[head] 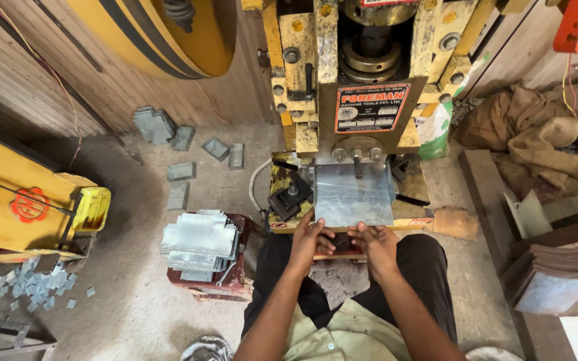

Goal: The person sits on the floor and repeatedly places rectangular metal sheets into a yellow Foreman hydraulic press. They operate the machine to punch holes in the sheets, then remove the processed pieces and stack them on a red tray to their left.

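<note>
While the flat grey rectangular metal sheet (354, 195) lies on the bed of the yellow press machine (359, 80), its near edge is gripped by the closed fingers of the left hand (312, 242) and the right hand (374, 242); a stack of grey metal plates (199, 244) is seen to the left

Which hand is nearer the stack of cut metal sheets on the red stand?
Left. The left hand is at the flat sheet's near edge on the stack's side; the right hand is beside it, farther away.
</note>
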